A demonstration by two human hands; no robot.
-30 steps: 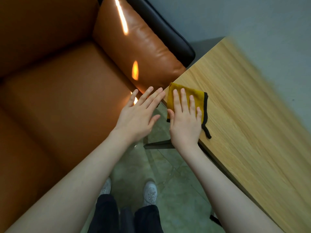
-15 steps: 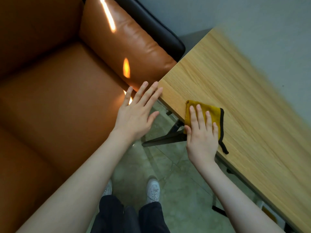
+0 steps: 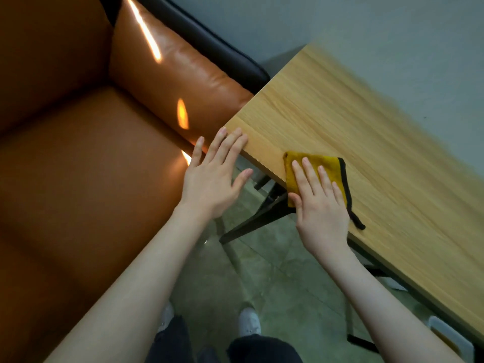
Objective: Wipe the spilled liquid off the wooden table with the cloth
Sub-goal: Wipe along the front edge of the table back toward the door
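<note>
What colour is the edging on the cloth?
Black edging on a mustard-yellow cloth, clearest in the head view along its right side.

Cloth mustard yellow, black trim; table light woodgrain; sofa orange-brown.

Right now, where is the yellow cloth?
In the head view, the yellow cloth lies at the wooden table's near edge, flat under the right hand.

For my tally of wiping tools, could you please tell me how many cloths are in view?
1. The yellow cloth lies flat at the wooden table's near edge, under the right hand. None other shows.
</note>
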